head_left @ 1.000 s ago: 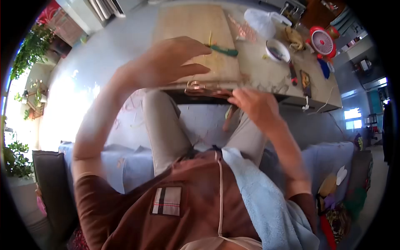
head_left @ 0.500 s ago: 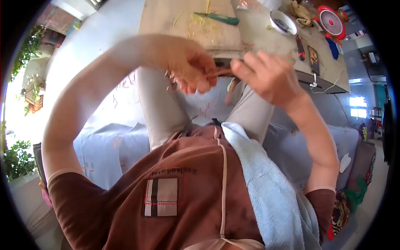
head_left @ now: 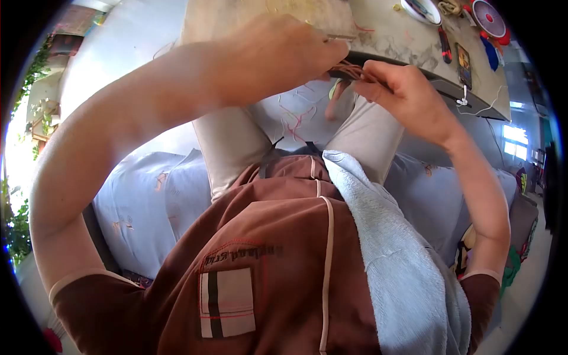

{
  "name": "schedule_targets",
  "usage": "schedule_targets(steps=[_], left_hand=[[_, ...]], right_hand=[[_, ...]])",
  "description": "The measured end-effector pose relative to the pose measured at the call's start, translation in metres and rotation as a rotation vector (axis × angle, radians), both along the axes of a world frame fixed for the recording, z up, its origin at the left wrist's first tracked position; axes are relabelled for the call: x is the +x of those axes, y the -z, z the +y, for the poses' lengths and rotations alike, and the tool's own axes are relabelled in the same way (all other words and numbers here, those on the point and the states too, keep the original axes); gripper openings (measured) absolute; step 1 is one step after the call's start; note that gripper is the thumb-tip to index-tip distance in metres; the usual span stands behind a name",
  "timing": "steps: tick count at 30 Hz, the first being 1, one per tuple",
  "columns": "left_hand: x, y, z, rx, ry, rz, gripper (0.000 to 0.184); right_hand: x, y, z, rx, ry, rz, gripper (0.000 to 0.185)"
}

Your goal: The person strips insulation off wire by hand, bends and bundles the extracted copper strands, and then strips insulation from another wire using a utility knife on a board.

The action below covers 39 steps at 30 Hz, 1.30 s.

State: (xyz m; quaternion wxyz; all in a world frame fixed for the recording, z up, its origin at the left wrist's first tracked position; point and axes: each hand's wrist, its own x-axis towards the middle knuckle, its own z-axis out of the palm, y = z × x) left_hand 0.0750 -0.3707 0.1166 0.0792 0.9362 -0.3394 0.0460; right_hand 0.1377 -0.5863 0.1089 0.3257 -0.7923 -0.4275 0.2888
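Observation:
My left hand [head_left: 290, 50] and my right hand [head_left: 405, 92] are raised over my lap, near the table's front edge. Between them runs a short bundle of reddish-brown strands that look like copper wire [head_left: 348, 71]. The fingers of my left hand close around the bundle's left end, with the back of the hand towards me hiding most of the grip. At the other end, my right thumb and fingers pinch the strands. Loose thin wires [head_left: 294, 123] lie on the floor below, between my knees.
Ahead is a table [head_left: 384, 35] with a wooden board [head_left: 236, 21] on it. Towards the right are a white bowl [head_left: 435, 16], a red-and-black-handled tool [head_left: 445, 44], a phone [head_left: 463, 65], a white cable [head_left: 488, 109] and a red fan [head_left: 490, 18]. A light blue towel [head_left: 402, 260] hangs down my front.
My left hand has turned over, its back now facing me, and both hands have shifted right with the strands between them. The view has tilted down, so less of the table shows.

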Motion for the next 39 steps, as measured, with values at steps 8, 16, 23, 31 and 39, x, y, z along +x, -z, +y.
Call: schedule_targets(steps=[8, 16, 23, 31, 39], left_hand=[[0.04, 0.019, 0.007, 0.185, 0.085, -0.214, 0.015], [0.087, 0.099, 0.035, 0.106, 0.147, 0.15, 0.016], [0.09, 0.097, 0.112, -0.3, -0.514, -0.191, 0.061], [0.11, 0.202, 0.172, -0.162, -1.144, -0.203, 0.059], [0.107, 0.184, 0.162, -0.195, -1.18, -0.142, 0.056]], right_hand=[[0.013, 0.011, 0.009, -0.084, 0.276, 0.809, 0.025], [0.034, 0.08, 0.031, -0.067, 0.345, 1.233, 0.022], [0.062, 0.072, -0.028, 0.046, 0.392, 0.726, 0.04], [0.153, 0.054, -0.016, 0.303, 0.724, 0.384, 0.048], [0.366, 0.123, 0.068, -0.142, 1.047, -0.807, 0.044]])
